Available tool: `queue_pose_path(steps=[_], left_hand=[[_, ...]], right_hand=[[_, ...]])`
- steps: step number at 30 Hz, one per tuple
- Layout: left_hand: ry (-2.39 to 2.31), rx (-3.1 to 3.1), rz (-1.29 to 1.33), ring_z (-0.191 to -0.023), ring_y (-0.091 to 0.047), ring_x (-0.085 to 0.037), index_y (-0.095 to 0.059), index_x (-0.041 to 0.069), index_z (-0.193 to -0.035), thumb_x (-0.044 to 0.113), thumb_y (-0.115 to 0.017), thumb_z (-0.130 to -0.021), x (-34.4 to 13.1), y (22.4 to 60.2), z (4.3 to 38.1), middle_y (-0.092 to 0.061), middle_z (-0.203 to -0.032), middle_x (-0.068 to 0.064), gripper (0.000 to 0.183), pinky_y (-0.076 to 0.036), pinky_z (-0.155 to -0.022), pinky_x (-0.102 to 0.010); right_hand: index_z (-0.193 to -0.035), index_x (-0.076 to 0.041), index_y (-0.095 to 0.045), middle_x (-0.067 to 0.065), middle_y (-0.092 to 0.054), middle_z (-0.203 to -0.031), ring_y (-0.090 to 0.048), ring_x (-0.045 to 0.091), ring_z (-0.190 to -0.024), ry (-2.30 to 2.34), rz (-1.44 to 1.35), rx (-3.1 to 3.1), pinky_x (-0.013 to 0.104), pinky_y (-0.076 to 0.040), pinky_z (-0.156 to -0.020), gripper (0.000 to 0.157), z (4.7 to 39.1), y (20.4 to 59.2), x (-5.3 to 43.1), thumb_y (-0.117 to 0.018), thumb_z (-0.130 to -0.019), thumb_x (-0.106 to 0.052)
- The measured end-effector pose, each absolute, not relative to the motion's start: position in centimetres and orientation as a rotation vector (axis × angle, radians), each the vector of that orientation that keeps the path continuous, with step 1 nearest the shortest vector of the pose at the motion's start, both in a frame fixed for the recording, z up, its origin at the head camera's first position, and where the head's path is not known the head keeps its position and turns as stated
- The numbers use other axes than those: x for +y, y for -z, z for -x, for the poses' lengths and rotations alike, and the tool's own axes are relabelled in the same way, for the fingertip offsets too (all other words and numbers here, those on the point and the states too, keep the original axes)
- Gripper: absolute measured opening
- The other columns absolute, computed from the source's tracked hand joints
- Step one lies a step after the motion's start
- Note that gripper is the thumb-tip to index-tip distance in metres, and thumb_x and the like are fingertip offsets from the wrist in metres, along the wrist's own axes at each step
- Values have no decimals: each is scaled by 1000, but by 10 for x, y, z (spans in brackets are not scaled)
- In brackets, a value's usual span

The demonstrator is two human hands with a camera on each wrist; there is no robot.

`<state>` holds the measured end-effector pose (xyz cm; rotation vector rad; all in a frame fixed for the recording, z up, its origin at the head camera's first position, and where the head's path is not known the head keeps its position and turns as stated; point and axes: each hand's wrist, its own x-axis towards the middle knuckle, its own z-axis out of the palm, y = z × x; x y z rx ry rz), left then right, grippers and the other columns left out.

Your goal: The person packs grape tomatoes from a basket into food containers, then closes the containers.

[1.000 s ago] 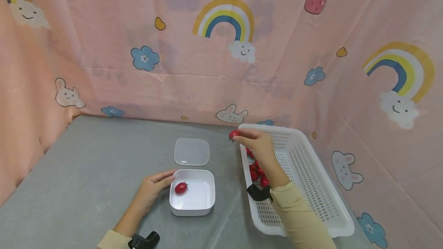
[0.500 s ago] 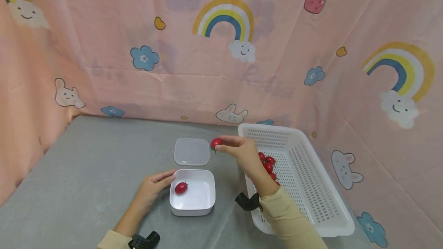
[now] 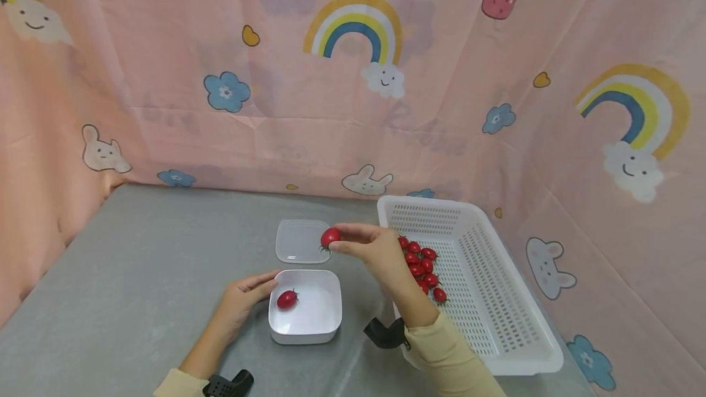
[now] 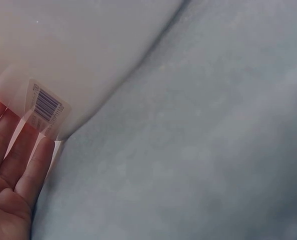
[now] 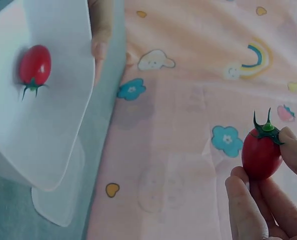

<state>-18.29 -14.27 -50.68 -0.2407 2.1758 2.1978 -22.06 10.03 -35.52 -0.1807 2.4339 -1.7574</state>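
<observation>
Between the thumb and fingertips of my right hand (image 3: 383, 259) I pinch a red cherry tomato (image 3: 330, 237) with a green stem cap. It is up beyond the right back corner of a square white box (image 3: 314, 311), overlapping a clear lid (image 3: 298, 242) in the head view. Inside the box, toward its left, lies another cherry tomato (image 3: 287, 299). My left hand (image 3: 242, 302) touches the box's back left corner, thumb at the rim. In the left wrist view, straight fingers (image 4: 36, 170) lie against the box wall beside a barcode label (image 4: 46, 106).
At the right stands a white perforated basket (image 3: 518, 299), several cherry tomatoes (image 3: 427, 265) along its left side. My right forearm crosses the basket's left rim. A pink printed curtain (image 3: 276, 139) hangs behind the grey-covered table (image 3: 149, 262).
My right hand has carried the pinched cherry tomato left from the basket's far left corner to over the lid's right edge. The left hand and the box stay in place.
</observation>
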Motion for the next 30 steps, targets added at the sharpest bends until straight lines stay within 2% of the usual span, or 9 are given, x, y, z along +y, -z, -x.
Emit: queue_pose_path(steps=[3, 7, 13, 17, 23, 30], left_hand=[[-2195, 2177, 237, -97, -66, 4, -69, -2, -122, 15, -73, -89, -143, 507, 183, -75, -112, 3, 37, -50, -88, -17], [-2184, 2185, 246, -97, -65, 5, -69, -1, -122, 16, -73, -90, -142, 506, 182, -74, -117, -4, 37, -50, -88, -17], [-2177, 2187, 250, -97, -65, 5, -69, 0, -123, 18, -73, -90, -142, 505, 181, -72, -122, -9, 37, -50, -88, -18], [-2174, 2183, 240, -98, -65, 5, -69, 1, -123, 19, -73, -90, -142, 505, 181, -71, -123, -9, 38, -50, -88, -18], [-2167, 2179, 241, -99, -65, 5, -69, 2, -124, 20, -72, -91, -142, 504, 181, -71, -124, -9, 38, -50, -88, -19], [-2142, 2197, 256, -100, -64, 6, -69, 4, -124, 23, -73, -90, -144, 506, 182, -71, -125, -8, 39, -49, -91, -21]], right_hand=[[-113, -15, -77, 3, -77, -109, -67, 15, -104, 1779, 183, 2422, 39, -52, -95, 34, 219, 356, 97, -83, -81, -24], [-112, -12, -76, 6, -77, -108, -68, 16, -105, 1806, 201, 2410, 41, -53, -95, 33, 215, 357, 92, -83, -81, -20], [-114, -12, -76, 6, -75, -114, -63, 21, -118, 1792, 212, 2420, 48, -49, -103, 34, 205, 358, 84, -82, -82, -21], [-114, -11, -76, 7, -76, -112, -62, 23, -122, 1783, 265, 2424, 49, -49, -103, 34, 198, 359, 80, -82, -82, -20], [-115, -9, -75, 9, -76, -109, -65, 22, -116, 1788, 296, 2404, 43, -53, -99, 35, 193, 362, 75, -82, -82, -18], [-114, -4, -74, 14, -75, -112, -68, 24, -110, 1911, 254, 2378, 33, -58, -88, 36, 191, 370, 67, -83, -80, -12]])
